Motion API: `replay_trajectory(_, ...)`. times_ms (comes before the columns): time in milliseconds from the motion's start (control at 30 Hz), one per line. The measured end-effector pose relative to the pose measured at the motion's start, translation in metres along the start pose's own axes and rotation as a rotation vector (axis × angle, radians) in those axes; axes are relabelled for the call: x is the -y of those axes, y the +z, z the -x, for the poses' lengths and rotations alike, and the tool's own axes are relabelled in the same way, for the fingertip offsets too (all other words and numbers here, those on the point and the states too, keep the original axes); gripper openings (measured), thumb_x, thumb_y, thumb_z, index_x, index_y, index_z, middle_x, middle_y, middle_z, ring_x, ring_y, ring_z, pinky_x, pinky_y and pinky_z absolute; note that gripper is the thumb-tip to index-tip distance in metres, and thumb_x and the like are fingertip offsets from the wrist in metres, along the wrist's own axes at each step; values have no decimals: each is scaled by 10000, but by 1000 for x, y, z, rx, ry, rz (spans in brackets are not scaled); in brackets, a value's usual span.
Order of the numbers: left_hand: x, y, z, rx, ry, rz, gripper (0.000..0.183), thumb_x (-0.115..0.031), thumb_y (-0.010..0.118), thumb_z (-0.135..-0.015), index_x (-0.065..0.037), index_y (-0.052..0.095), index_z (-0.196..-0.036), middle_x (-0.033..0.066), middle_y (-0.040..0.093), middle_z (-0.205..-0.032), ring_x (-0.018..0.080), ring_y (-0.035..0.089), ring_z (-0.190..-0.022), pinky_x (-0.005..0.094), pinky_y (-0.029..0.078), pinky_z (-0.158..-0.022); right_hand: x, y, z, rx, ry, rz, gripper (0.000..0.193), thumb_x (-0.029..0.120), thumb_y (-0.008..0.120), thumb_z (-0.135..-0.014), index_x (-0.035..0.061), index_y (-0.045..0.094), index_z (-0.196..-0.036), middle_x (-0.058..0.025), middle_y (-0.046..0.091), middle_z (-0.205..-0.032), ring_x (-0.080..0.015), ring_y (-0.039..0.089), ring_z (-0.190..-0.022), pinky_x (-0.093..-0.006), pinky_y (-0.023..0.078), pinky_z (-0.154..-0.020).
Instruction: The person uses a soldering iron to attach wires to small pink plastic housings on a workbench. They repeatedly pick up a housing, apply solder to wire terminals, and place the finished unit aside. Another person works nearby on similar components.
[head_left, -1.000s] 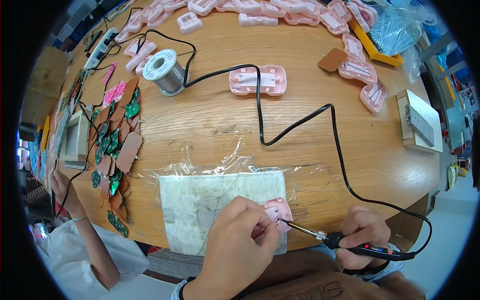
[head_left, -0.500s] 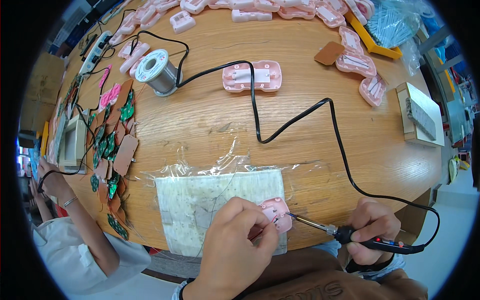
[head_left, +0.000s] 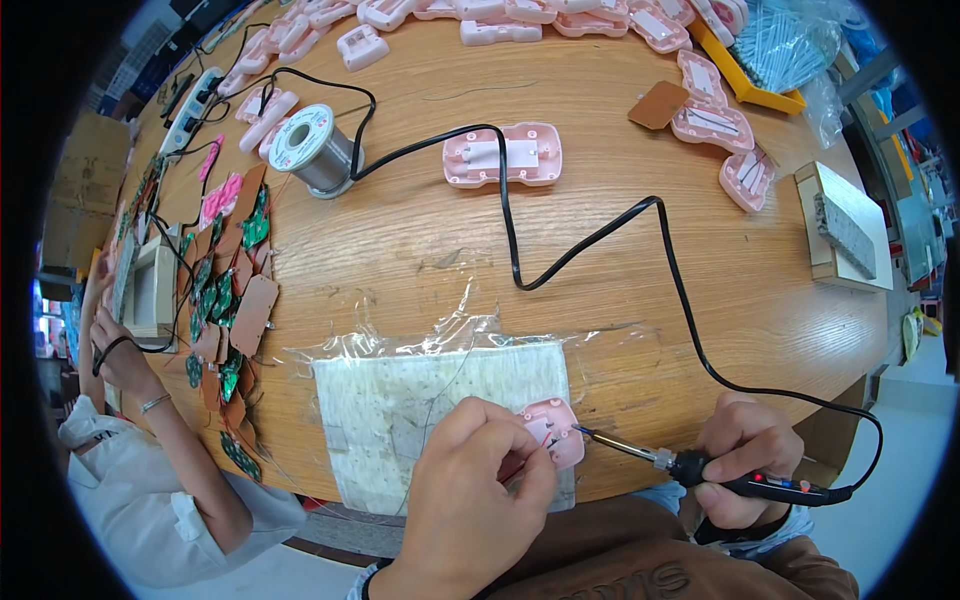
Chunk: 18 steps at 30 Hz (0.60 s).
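Note:
My left hand [head_left: 478,478] is closed, thumb and fingertips pinched at the near side of a small pink plastic shell [head_left: 563,418]. Thin red and dark wires show inside the shell; what else the fingertips pinch is hidden. In my right hand [head_left: 748,455] is a black soldering iron [head_left: 690,467], gripped by its handle. The iron's metal tip points left and meets the shell's right edge, or lies just over it. Under my left hand and the shell lies a stained whitish cloth [head_left: 370,420], with a thin wire across it.
The iron's black cord [head_left: 590,240] loops across the table past a solder spool [head_left: 318,155] and a larger pink shell [head_left: 540,170]. Brown and green circuit boards [head_left: 252,312] are heaped at left, near a co-worker's arm [head_left: 185,450]. More pink shells [head_left: 500,32] line the far edge.
At the left, the co-worker's hands and arm have shifted slightly. My hands, the soldering iron and the small shell stay almost where they were.

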<state>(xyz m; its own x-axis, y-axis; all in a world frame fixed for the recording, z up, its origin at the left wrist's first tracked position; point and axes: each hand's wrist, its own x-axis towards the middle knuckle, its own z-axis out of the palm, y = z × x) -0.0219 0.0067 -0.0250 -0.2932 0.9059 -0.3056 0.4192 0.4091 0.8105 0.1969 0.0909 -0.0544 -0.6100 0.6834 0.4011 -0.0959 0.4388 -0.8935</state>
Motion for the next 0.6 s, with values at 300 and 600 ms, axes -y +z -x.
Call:
replay_trajectory(300,-4,3,-1,-73,111,-108,55,5,647,-741,29,598,-731,142,563,-771,272,596,-677,339,487,-604,-2,7,-3,38,7,8,235,39,778,-647,47,611,-813,-59,541,-629,-173,478,-489,-286,340,-434)
replay_trajectory(600,-7,2,-3,-70,107,-174,72,-1,648,-736,28,587,-711,148,555,-756,286,584,-673,357,477,-610,-2,2,-10,193,-31,36,218,32,762,-640,50,616,-800,-47,526,-617,-168,477,-489,-288,353,-432)
